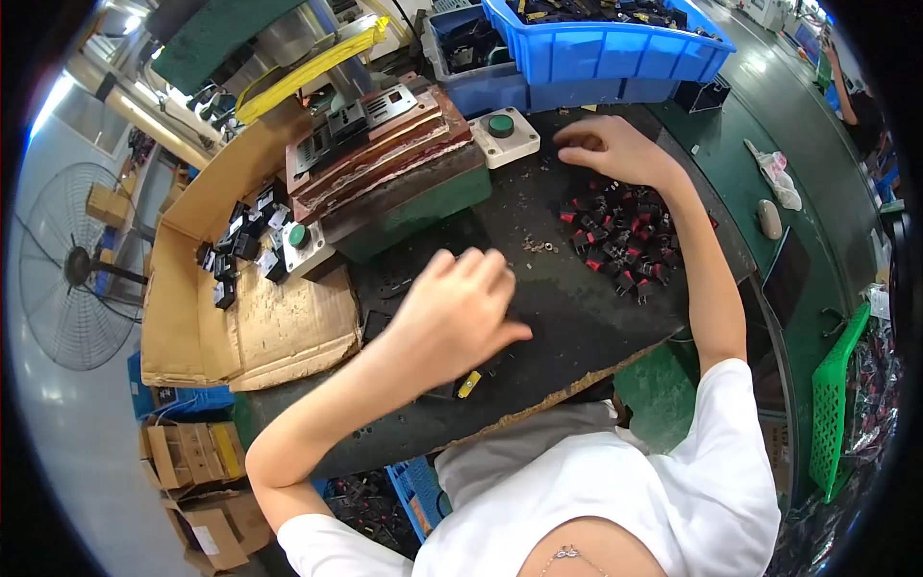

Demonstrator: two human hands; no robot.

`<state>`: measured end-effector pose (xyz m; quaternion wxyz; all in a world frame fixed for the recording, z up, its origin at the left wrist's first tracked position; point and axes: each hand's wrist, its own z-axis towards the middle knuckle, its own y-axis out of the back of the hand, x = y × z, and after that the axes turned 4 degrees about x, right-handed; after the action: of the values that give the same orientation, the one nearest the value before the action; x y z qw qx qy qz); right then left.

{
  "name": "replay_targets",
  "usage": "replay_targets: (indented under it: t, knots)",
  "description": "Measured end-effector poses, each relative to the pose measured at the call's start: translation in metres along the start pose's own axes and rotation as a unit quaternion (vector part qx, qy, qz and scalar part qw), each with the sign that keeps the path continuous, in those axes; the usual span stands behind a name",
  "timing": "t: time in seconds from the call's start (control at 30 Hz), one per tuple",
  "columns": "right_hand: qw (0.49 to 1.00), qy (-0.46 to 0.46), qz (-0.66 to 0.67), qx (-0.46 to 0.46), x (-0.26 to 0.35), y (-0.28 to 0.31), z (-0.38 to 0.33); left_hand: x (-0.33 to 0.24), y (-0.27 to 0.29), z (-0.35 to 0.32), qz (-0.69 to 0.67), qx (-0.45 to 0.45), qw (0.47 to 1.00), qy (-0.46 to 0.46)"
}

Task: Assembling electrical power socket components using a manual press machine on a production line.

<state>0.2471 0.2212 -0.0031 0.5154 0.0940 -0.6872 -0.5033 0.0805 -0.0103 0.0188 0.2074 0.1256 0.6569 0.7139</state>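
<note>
My left hand [457,308] hovers over the near middle of the black worktable, its thumb stretched out to the right and apart from the bent fingers. Those fingertips are hidden, and I see nothing held. Beside it on the table lie dark parts [375,325] and a small yellow-topped piece [469,385]. At the far right, my right hand [615,149] has curved fingers with a gap to the thumb, and nothing shows in it. It is close to a white box with a green button [500,126]. Just nearer than this hand is a pile of small black-and-red parts [625,236].
A press fixture [404,163] stands at the back, a second green-button box [300,237] at its left corner. A cardboard tray [288,332] on the left holds black housings [245,231]. Blue bins [615,56] stand behind. A green conveyor [731,144] runs along the right.
</note>
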Motion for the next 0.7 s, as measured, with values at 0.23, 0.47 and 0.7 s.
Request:
replay_targets:
  t: [0.23, 0.47, 0.7]
  knots:
    - [0.957, 0.049, 0.281, 0.054, 0.004, 0.000, 0.007, -0.014, -0.021, 0.001, 0.008, 0.133, 0.991, 0.028]
    - [0.801, 0.026, 0.596, 0.055, 0.012, -0.003, 0.005, 0.008, 0.008, 0.001, -0.140, -0.070, 0.986, 0.059]
    - [0.768, 0.039, 0.634, 0.080, 0.024, -0.005, -0.001, 0.065, 0.052, -0.022, -0.083, -0.223, 0.940, 0.245]
